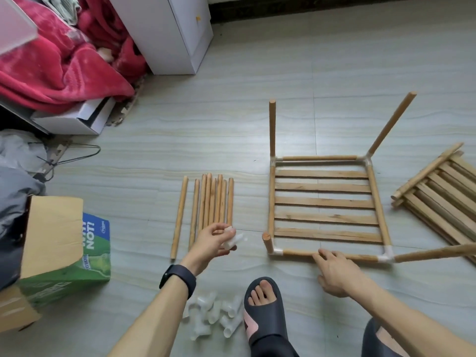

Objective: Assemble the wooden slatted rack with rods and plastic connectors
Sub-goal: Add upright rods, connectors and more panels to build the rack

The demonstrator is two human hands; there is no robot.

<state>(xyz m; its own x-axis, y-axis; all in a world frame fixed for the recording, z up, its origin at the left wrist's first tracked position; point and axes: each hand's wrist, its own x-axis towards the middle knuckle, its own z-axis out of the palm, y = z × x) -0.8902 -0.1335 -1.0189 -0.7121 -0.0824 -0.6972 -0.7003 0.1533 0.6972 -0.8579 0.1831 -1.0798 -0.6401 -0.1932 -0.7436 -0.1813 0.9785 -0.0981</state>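
A square slatted rack frame lies flat on the floor, with white plastic connectors at its corners and a wooden rod standing up from each one. My right hand rests with straight fingers on the frame's near rod. My left hand pinches a white plastic connector just left of the frame. Several loose wooden rods lie side by side behind that hand. A heap of white connectors sits by my foot.
A second slatted panel lies at the right edge. An open cardboard box stands at the left, with a red blanket and a white cabinet behind. My slippered feet are at the bottom.
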